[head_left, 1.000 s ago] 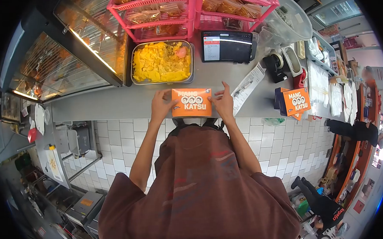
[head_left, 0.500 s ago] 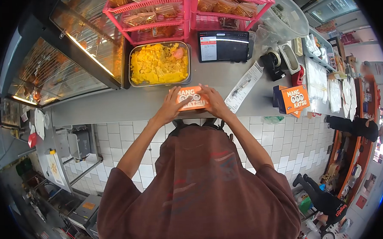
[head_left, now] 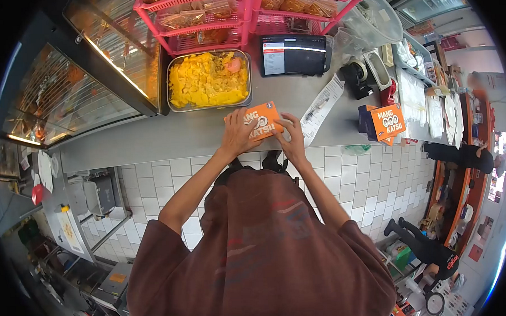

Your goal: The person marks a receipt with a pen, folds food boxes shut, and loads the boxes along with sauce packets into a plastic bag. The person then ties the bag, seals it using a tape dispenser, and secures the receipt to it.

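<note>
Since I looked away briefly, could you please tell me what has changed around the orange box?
The orange box has turned counterclockwise as seen from above. The left hand now covers its left part; the right hand remains at its right end. The food tray and tablet stayed put.

White "ANG" and "KATSU" show on the orange box [head_left: 264, 125] at twelve o'clock, beside the left hand [head_left: 237, 136]. Toward three o'clock, a second box [head_left: 388, 124] reads "MANG KATSU". Print on the tablet [head_left: 299, 60] at one, the receipt [head_left: 323, 107] at two and the black shirt [head_left: 438, 258] at four is unclear.
</note>
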A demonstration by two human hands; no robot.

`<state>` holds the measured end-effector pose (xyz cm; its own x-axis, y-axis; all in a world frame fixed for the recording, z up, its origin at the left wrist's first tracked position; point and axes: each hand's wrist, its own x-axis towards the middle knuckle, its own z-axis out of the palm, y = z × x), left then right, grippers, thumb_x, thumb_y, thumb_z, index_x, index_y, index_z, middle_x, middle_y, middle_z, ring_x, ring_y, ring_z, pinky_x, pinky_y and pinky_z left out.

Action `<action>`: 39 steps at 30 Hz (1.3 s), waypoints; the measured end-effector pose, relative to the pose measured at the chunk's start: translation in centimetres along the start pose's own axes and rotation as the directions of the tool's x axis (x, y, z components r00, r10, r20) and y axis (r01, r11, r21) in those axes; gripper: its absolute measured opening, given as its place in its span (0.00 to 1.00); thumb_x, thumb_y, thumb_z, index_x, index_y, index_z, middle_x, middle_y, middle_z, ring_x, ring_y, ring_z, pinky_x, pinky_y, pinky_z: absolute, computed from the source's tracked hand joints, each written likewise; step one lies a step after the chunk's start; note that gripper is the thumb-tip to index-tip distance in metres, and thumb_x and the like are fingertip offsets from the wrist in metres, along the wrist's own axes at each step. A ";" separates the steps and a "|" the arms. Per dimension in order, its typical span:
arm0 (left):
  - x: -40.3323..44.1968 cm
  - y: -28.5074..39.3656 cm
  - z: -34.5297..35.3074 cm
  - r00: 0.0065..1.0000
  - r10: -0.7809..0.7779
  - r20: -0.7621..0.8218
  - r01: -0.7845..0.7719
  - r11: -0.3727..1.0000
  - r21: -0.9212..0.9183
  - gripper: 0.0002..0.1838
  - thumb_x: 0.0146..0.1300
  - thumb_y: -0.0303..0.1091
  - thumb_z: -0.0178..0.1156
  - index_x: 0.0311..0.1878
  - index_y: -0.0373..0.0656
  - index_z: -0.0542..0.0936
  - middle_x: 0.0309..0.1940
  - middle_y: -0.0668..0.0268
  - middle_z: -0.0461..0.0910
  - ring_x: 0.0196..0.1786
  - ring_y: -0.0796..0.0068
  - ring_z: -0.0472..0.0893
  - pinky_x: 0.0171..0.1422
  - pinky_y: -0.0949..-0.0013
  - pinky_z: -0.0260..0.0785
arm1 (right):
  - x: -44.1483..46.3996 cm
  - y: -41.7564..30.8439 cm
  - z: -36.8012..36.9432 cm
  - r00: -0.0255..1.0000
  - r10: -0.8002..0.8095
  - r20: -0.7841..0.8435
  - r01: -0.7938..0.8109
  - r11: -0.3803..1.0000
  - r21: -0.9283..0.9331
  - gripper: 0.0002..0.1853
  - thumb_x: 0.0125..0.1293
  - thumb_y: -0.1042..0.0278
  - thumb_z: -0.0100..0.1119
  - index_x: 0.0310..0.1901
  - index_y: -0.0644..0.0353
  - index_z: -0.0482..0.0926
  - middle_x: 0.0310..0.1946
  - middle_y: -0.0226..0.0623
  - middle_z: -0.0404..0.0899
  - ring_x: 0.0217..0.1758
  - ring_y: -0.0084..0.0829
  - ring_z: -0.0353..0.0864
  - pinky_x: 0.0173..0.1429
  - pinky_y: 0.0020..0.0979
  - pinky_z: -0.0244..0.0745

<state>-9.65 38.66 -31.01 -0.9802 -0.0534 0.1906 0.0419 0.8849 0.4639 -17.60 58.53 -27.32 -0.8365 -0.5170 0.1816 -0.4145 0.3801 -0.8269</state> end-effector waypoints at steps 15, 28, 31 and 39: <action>0.2 1.2 1.0 0.997 0.048 -0.067 -0.044 0.997 0.060 0.28 0.59 0.54 0.67 0.65 0.69 0.80 0.76 0.53 0.62 0.74 0.42 0.62 0.65 0.42 0.58 | -2.6 0.5 3.2 0.873 0.468 0.139 -0.486 0.803 0.345 0.51 0.67 0.74 0.68 0.80 0.60 0.38 0.31 0.31 0.82 0.39 0.21 0.81 0.54 0.29 0.73; 0.1 0.7 0.3 0.993 -0.037 -0.111 0.024 0.993 -0.119 0.29 0.54 0.51 0.69 0.62 0.60 0.83 0.75 0.49 0.63 0.75 0.48 0.62 0.70 0.44 0.56 | -1.5 2.5 4.8 0.840 0.542 0.006 -0.531 0.826 -0.188 0.58 0.58 0.73 0.73 0.80 0.57 0.38 0.30 0.44 0.86 0.32 0.35 0.86 0.42 0.34 0.81; 0.0 -0.4 2.8 0.987 -0.014 -0.157 0.009 0.999 -0.036 0.29 0.56 0.52 0.69 0.62 0.58 0.83 0.75 0.49 0.62 0.74 0.48 0.62 0.70 0.44 0.56 | -3.1 4.4 5.5 0.880 0.476 -0.013 -0.470 0.865 -0.176 0.57 0.58 0.70 0.73 0.80 0.60 0.41 0.27 0.42 0.84 0.31 0.40 0.86 0.40 0.39 0.79; 0.5 3.7 1.4 0.984 -0.152 -0.098 0.161 0.982 0.097 0.31 0.58 0.52 0.68 0.65 0.54 0.80 0.77 0.50 0.60 0.74 0.44 0.61 0.72 0.41 0.54 | -9.5 6.8 -6.7 0.898 0.389 -0.206 -0.420 0.897 -0.134 0.12 0.72 0.59 0.61 0.40 0.59 0.85 0.21 0.36 0.81 0.24 0.29 0.80 0.33 0.34 0.75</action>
<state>-10.22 42.52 -30.40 -0.9514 -0.2322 0.2023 -0.1355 0.9055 0.4021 -14.80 71.13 -31.09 -0.9862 -0.1578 -0.0491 -0.0686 0.6613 -0.7470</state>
